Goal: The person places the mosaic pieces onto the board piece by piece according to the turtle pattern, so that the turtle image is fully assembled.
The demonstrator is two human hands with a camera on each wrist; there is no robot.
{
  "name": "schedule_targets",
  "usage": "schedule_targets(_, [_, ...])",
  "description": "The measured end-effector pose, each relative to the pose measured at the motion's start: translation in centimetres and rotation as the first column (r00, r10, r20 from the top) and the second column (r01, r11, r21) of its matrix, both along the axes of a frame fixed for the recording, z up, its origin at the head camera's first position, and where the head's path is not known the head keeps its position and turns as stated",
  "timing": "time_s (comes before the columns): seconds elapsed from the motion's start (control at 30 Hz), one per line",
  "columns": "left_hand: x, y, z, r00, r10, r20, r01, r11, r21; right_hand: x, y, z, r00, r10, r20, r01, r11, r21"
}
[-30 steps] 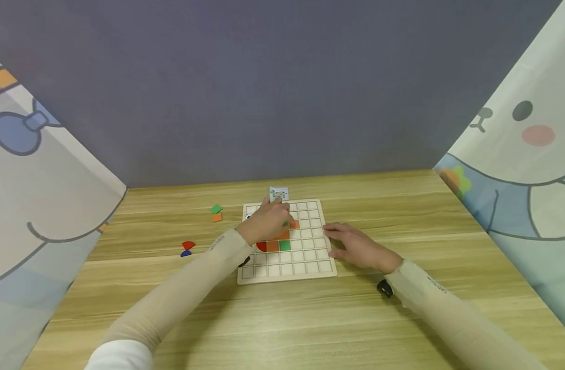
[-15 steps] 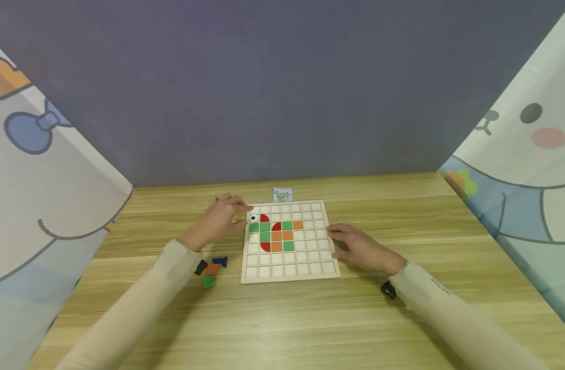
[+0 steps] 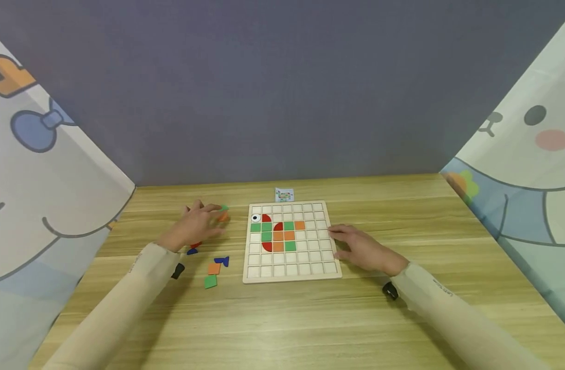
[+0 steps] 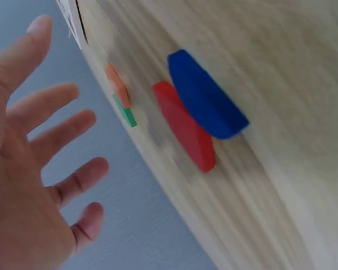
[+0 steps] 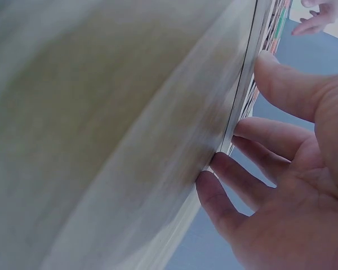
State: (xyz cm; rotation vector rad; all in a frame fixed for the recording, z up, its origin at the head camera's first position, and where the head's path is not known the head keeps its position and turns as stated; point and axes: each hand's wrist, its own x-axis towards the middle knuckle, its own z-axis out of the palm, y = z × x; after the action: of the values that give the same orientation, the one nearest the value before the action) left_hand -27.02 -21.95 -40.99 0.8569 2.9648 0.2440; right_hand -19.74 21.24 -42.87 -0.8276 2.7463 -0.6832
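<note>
My left hand (image 3: 194,226) hovers left of the board with fingers spread, holding nothing. Near its fingertips lie an orange tile (image 3: 223,217) and a green tile (image 3: 224,208). In the left wrist view, a red curved-edge tile (image 4: 186,126) and a blue one (image 4: 205,95) lie together on the table. My right hand (image 3: 362,247) rests against the right edge of the wooden grid board (image 3: 291,280), its fingers and thumb touching the rim. Red, green and orange tiles sit in the board's left and middle cells, with an eye tile (image 3: 256,218) at upper left.
Blue pieces (image 3: 221,261), an orange tile (image 3: 214,269) and a green tile (image 3: 210,281) lie left of the board's lower corner. A small printed card (image 3: 284,195) lies behind the board. A grey wall closes off the table's back.
My left hand has moved from over the board out to the left, to the loose tiles there. The right hand stays at the board's edge.
</note>
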Motion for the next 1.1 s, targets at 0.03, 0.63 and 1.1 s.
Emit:
schedule_targets(0.03, [0.0,-0.1,-0.1,1.000,-0.002,0.022,0.003,1.000,-0.014,0.0,0.0,0.0,1.000,-0.005,0.006,0.005,1.000,-0.004])
schedule_targets(0.63, [-0.6,0.0,-0.9,0.998,0.008,0.070,-0.004,0.999,-0.054,-0.1,0.4,-0.5,1.000,0.001,-0.015,0.000,1.000,0.006])
schedule_targets(1.1, [-2.9,0.4,-1.1,0.986,0.116,0.118,-0.114,0.993,-0.019,-0.3,0.0,-0.5,1.000,0.010,-0.013,-0.010,1.000,0.004])
